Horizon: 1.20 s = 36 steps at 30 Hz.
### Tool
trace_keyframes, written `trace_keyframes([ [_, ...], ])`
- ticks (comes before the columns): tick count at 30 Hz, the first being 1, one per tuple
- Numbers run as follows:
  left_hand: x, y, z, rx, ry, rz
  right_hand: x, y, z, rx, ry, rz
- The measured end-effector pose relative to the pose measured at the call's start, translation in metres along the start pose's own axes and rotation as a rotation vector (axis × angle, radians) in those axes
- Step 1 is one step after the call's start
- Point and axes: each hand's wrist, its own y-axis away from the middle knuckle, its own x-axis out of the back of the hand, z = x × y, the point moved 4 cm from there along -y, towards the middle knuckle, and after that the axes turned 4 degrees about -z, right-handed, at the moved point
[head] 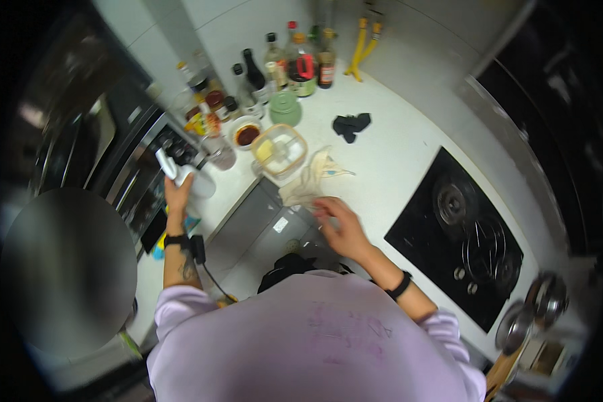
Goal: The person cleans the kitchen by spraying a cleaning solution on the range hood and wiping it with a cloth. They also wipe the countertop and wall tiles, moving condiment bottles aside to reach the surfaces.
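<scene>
My left hand [178, 195] is wrapped around the neck of a white spray bottle [201, 182], just under its trigger head, at the left counter. My right hand [345, 230] is at the inner counter edge with its fingers bent. Its fingertips overlap the lower end of a crumpled cream cloth [307, 182]; blur hides whether they pinch it. Part of that cloth lies on the white countertop [377, 166], and part hangs over the edge. Beside it stands a clear seasoning box [280, 151] with white and yellowish contents in compartments.
Behind the box are a bowl of dark red sauce [247, 134], a green lidded jar [285, 108] and several sauce bottles [301, 70]. A black cloth [351, 126] lies farther back. To the right is a black gas hob [452, 236], with pans [515, 326] beyond it.
</scene>
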Motion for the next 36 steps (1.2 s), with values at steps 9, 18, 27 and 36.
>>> trace_keyframes([
  [9, -0.004, 0.092, 0.108, -0.312, -0.181, -0.238, -0.077, -0.084, -0.034, 0.111, 0.091, -0.09],
  [18, -0.187, 0.137, 0.229, -0.61, 0.094, -1.105, -0.009, -0.07, -0.045, -0.045, 0.372, 0.24],
  [27, -0.228, 0.048, 0.149, -0.607, -0.759, -0.393, 0.154, -0.004, 0.056, -0.541, 0.115, 0.615],
  [36, -0.205, 0.054, 0.009, -0.178, -0.252, -0.287, 0.181, 0.012, 0.121, -0.407, -0.143, 0.571],
])
